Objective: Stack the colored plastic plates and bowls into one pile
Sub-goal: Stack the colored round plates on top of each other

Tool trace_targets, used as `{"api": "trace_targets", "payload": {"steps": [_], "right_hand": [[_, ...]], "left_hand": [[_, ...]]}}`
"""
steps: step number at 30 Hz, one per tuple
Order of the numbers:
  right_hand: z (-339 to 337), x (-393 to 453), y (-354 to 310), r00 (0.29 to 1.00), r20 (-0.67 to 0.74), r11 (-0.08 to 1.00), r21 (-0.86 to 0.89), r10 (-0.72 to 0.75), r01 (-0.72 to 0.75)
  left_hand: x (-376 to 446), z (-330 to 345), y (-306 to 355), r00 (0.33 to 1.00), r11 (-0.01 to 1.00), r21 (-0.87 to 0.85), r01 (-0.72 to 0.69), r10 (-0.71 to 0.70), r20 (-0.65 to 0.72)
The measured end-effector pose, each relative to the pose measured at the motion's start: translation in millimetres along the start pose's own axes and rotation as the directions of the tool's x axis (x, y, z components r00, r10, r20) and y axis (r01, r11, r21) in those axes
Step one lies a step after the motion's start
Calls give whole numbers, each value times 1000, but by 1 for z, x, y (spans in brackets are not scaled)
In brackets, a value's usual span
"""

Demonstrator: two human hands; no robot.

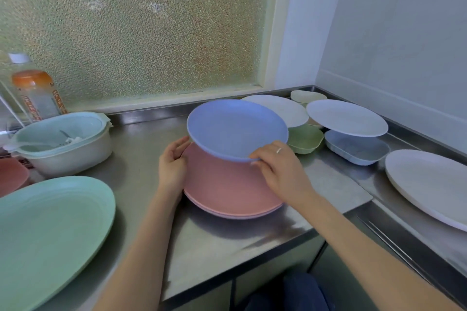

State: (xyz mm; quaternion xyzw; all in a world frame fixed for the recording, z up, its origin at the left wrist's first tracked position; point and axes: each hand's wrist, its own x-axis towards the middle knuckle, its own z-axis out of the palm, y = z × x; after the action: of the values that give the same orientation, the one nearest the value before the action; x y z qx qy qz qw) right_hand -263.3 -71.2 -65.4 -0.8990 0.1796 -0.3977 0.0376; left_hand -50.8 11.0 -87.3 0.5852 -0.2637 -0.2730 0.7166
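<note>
A blue plate (235, 129) hangs tilted just above a low pile of pink plates (227, 192) in the middle of the steel counter. My right hand (278, 166) pinches the blue plate's near rim. My left hand (173, 161) rests against the left rim of the pink pile, fingers fairly straight. To the right lie a green bowl (304, 140), a blue bowl (356, 150), a white plate (346, 117) resting on the bowls, a cream plate (285, 108) and a cream bowl (307, 97) at the back.
A large mint oval plate (50, 232) fills the near left. A large white oval plate (429, 184) lies at the right. A lidded container (63, 144), a bottle (35, 91) and a pink dish (11, 177) stand at the left. The counter edge (240, 270) runs close in front.
</note>
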Motion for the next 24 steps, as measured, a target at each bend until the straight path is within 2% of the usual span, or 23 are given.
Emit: {"api": "trace_targets", "payload": {"steps": [7,15,24], "right_hand": [[-14,-47,-20,988,151,991,122,35,-54],[-24,-50,-27,962,268,977,180,59,-110],[-24,-47,-31,929,324,954,174,180,-246]], "left_hand": [[-5,-1,3,999,999,-28,32,-32,-19],[1,-6,0,999,998,-50,34,-34,-17],[2,-6,2,998,999,-32,42,-43,-42]]}}
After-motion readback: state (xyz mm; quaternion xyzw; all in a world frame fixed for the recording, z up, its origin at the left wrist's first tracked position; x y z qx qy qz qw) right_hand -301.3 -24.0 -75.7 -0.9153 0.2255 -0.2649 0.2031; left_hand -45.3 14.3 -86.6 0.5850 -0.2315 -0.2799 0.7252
